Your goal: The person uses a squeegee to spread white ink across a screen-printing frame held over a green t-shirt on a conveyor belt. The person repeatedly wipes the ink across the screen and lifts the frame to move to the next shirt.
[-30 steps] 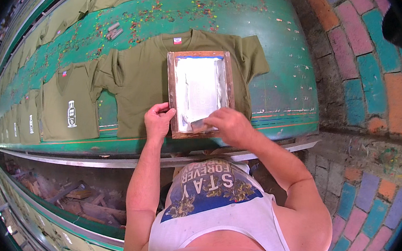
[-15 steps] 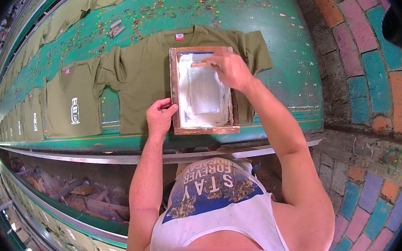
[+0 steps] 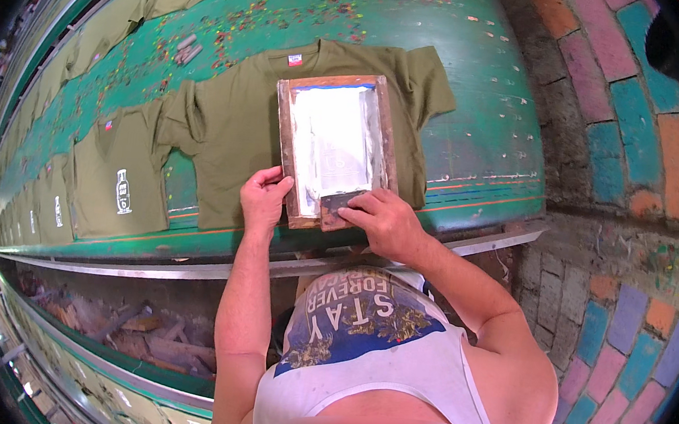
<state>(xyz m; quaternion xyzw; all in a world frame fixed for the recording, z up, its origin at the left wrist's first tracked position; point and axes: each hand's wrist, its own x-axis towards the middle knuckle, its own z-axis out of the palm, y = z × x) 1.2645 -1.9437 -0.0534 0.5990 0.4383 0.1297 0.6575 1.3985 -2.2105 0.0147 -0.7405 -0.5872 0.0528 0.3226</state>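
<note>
A wooden-framed printing screen lies on an olive T-shirt spread on the green table. White ink coats its mesh, and a faint design shows through. At the frame's lower left side, my left hand holds the edge between thumb and fingers. My right hand is closed around a small dark squeegee, which rests at the near end of the mesh, touching the frame's near bar. The squeegee's lower edge is hidden.
To the left lies another olive T-shirt with a white bottle print, and several more shirts run beyond it. Small grey rolls sit on the paint-spotted green table. A metal rail follows its near edge. Coloured bricks pave the right.
My right hand has drawn the squeegee from the far end of the screen to its near end. My left hand stays on the frame edge.
</note>
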